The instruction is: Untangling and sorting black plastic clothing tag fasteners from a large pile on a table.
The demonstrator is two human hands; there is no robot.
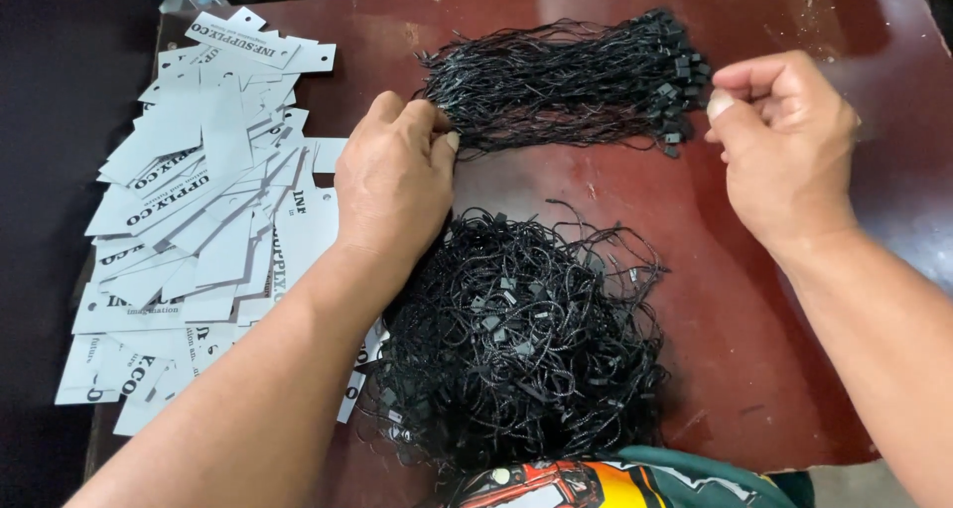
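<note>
In the head view, the left hand (pixel 395 176) sits just left of centre on the dark red-brown wooden table (pixel 754 300), its fingers curled down and pinching the left ends of a straightened bundle of thin black string loops with small plastic fasteners (pixel 566 81) that lies across the upper middle of the frame. The right hand (pixel 784 141), at the upper right, has thumb and forefinger pressed together at the fastener end of that bundle, though whether a string is caught between them cannot be told. A tangled heap of black string loops (pixel 521 339) fills the lower centre, touching the left wrist, and a spread of white rectangular paper hang tags with black print (pixel 199 210) covers the left side.
</note>
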